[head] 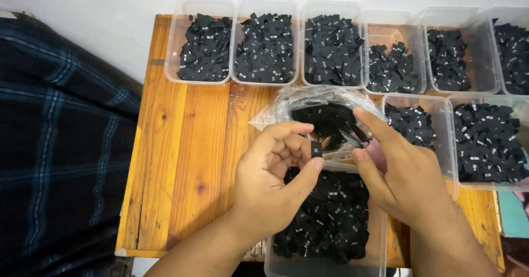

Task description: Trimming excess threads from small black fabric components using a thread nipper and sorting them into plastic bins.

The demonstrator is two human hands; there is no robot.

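Observation:
My left hand [273,180] pinches a small black fabric label [316,149] with white print between thumb and fingers. My right hand [410,180] is just to its right and grips small snips [352,140] with a pink handle, whose blades point toward the label. Both hands hover over a clear plastic tub [379,244] full of black labels at the table's near edge. Behind the hands lies an open clear plastic bag [275,112] with more black labels inside.
Several clear tubs of black labels line the back of the wooden table [182,161], such as one at the far left [172,45], and two more stand at the right [447,139]. A dark plaid cloth [60,145] lies left of the table.

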